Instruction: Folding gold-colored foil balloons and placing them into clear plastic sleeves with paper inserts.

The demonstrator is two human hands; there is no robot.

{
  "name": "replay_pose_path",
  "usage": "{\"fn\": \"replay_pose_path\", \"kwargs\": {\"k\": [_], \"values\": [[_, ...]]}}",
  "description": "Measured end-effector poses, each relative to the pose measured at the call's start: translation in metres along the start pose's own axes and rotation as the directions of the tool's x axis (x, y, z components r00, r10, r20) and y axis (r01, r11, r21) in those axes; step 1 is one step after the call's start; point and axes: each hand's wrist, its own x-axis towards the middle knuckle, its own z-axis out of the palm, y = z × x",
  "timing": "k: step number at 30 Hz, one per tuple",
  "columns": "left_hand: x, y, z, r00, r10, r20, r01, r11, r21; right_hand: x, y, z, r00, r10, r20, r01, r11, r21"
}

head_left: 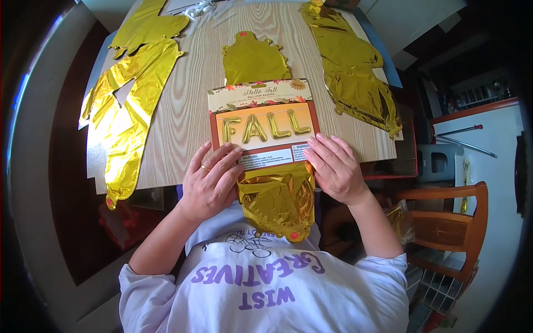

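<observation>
A printed cardboard packaging card [258, 123] for a balloon banner, cream on top with a picture of gold letter balloons, lies at the table's near edge. My left hand [211, 180] grips its lower left corner, fingers on top; a ring shows on one finger. At the lower right corner, my right hand [336, 169] holds the card the same way. Both thumbs are hidden. Flat gold foil [275, 205] hangs below the card toward my lap, with a red spot at its tip. More gold foil [255, 58] shows beyond the card; whether both belong to one balloon I cannot tell.
Flat gold foil balloons lie at the left [139, 94] and right [355, 66] of the wood-grain table [200, 105]. The left one overhangs the near edge. White string-like bits [197, 10] lie at the far edge. A wooden chair [444, 216] stands at the right.
</observation>
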Motion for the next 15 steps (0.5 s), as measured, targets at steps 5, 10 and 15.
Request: {"fn": "replay_pose_path", "kwargs": {"k": [5, 10, 15], "values": [[0.000, -0.001, 0.001, 0.999, -0.025, -0.045, 0.022, 0.999, -0.047, 0.005, 0.000, 0.001, 1.000, -0.011, -0.028, 0.012, 0.999, 0.036], [0.007, -0.005, -0.005, 0.998, -0.025, -0.058, 0.019, 0.996, -0.092, 0.012, 0.005, 0.000, 0.997, -0.020, -0.070, 0.030, 0.988, 0.154], [0.016, -0.010, -0.005, 0.979, -0.204, -0.022, 0.193, 0.954, -0.231, 0.024, 0.002, 0.003, 0.978, 0.206, -0.041, -0.183, 0.932, 0.312]]}}
